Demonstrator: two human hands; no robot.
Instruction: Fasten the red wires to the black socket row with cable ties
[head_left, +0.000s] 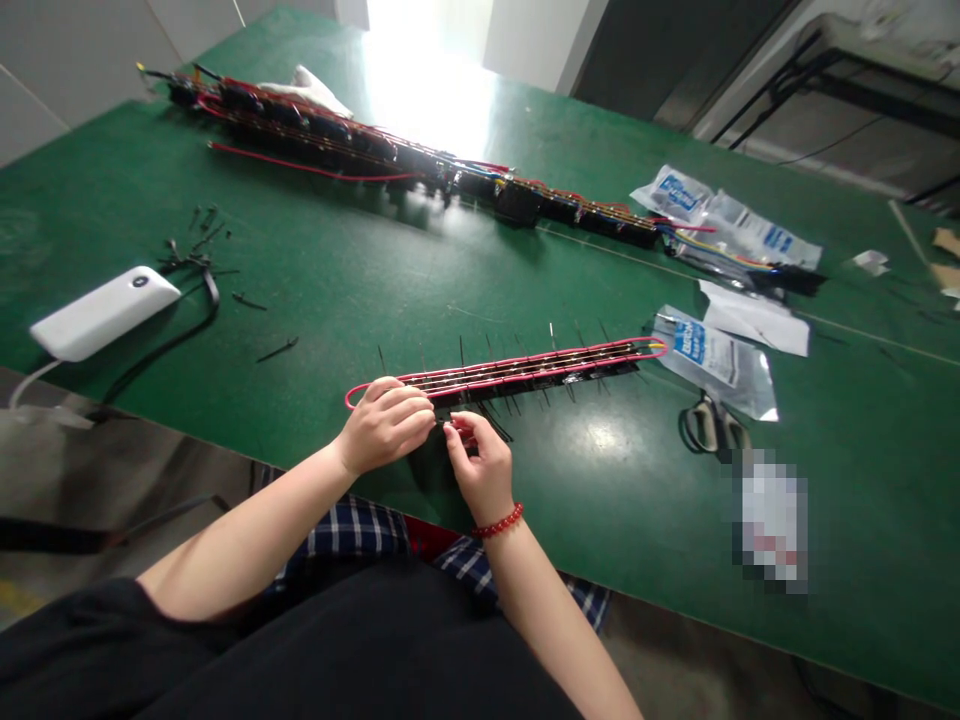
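Observation:
A long dark wire harness [525,372] with red wire looped along it lies aslant on the table in front of me. Thin black cable ties stick out from both its sides. My left hand [386,425] is closed over the harness near its left end, fingers bent across it. Just right of it, at the near edge, my right hand [480,465] pinches a small dark piece that looks like the end of a cable tie. The fingers hide most of that piece. A red bead bracelet [499,522] circles my right wrist.
A longer wired assembly [390,150] stretches across the back of the green table [315,270]. At left are a white power bank [105,312] and loose cable ties [187,258]. Plastic bags [716,360], white paper [757,318] and scissors [712,425] lie at right, near a blurred-out object [772,520].

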